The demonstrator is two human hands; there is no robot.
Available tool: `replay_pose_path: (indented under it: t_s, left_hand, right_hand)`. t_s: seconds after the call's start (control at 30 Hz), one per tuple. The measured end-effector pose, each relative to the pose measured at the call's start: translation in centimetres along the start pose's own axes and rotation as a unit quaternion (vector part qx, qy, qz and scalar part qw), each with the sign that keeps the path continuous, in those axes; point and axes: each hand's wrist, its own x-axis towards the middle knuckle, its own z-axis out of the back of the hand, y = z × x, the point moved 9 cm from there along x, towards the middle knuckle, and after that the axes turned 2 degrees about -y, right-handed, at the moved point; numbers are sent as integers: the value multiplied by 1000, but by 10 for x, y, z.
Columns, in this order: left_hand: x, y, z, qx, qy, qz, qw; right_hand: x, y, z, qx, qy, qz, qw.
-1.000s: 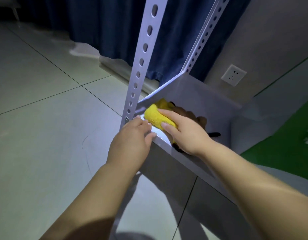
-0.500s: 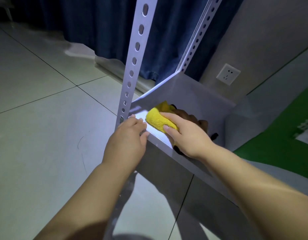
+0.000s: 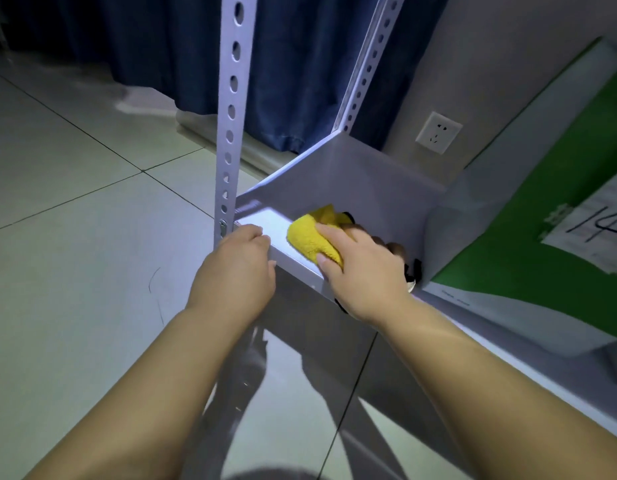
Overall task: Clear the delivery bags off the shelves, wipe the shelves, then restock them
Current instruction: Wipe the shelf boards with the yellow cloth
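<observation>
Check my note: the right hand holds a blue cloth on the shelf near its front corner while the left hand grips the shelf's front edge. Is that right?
Not quite: the cloth is yellow, not blue. The head view shows the right hand holding a yellow cloth on the shelf near its front corner while the left hand grips the shelf's front edge.

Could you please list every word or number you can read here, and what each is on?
"14": handwritten on the paper slip on the green bag.
White print on the bag above the slip: too blurred to read.
Small print on the bag's white lower edge: too small to read.
Shelf, cloth, socket: no text.
</observation>
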Motion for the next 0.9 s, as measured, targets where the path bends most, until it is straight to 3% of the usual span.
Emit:
replay_pose_path:
  t_s: [0.33,0.57,0.77,0.9]
  left_hand:
    - [-33,-31,8,68,45,-23,996]
    - [-77,-60,13,90,130,3,987]
    - [-113,-102,84,73,129,77,986]
    - [-149,-138,133,66,199,120,970]
  right_hand:
    - [-82,-12,25,26,49,64,996]
    - [-128,-25,39,89,177,45,979]
    - [-175,-34,95,138,285,25,948]
    - [-200,-40,160,161,321,12,933]
